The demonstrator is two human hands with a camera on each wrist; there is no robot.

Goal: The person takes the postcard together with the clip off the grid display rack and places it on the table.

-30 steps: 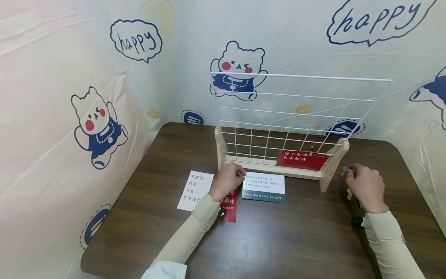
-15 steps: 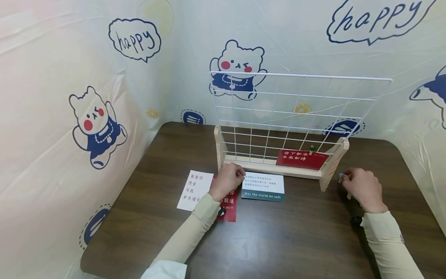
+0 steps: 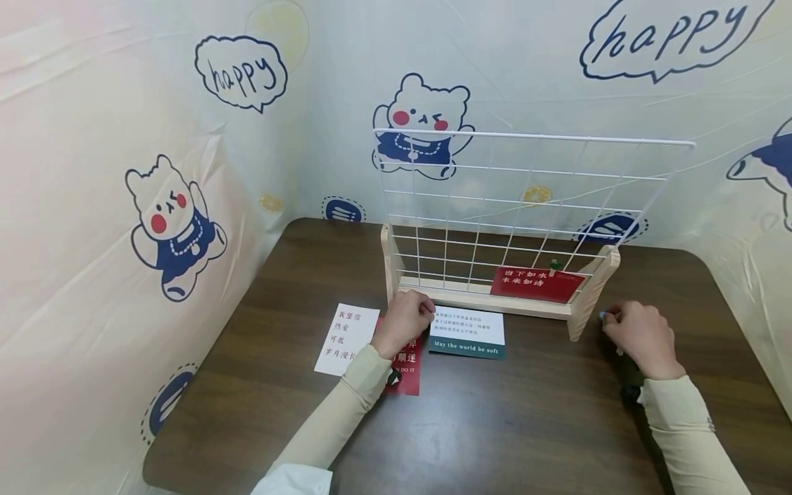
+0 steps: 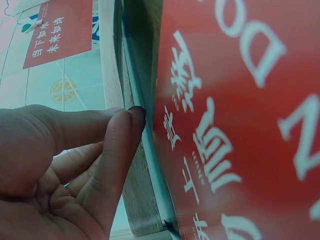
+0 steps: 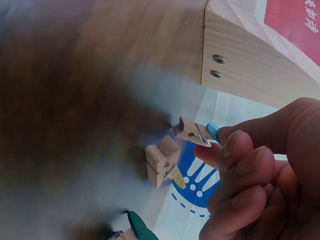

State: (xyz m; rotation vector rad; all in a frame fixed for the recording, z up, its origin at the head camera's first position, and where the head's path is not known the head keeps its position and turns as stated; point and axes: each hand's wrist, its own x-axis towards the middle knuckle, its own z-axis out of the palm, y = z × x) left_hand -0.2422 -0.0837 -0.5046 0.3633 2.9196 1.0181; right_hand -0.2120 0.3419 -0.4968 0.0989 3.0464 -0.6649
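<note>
My left hand (image 3: 405, 323) pinches the upper left corner of a white-and-green card (image 3: 467, 337) between thumb and forefinger. In the left wrist view that card shows only as a thin strip past the fingertips (image 4: 131, 117). A red card (image 3: 405, 378) lies partly under this hand, and a white card (image 3: 346, 337) lies left of it. To the right of the rack, my right hand (image 3: 643, 337) pinches a small wooden clothespin (image 5: 192, 131) by its blue end. Beside it, in the right wrist view, are a clothespin with a yellow piece (image 5: 162, 160) and one with a green piece (image 5: 140, 227).
A white wire grid rack (image 3: 495, 227) on a wooden base (image 3: 532, 306) stands at the table's back. Another red card (image 3: 526, 283) hangs on its lower right, held by a green clothespin (image 3: 554, 265). Patterned cloth (image 3: 309, 103) surrounds the brown table (image 3: 495, 426).
My right hand has moved a little left and toward me, with the blue-ended clothespin turning downward in its fingers. The left hand and the cards have stayed in place.
</note>
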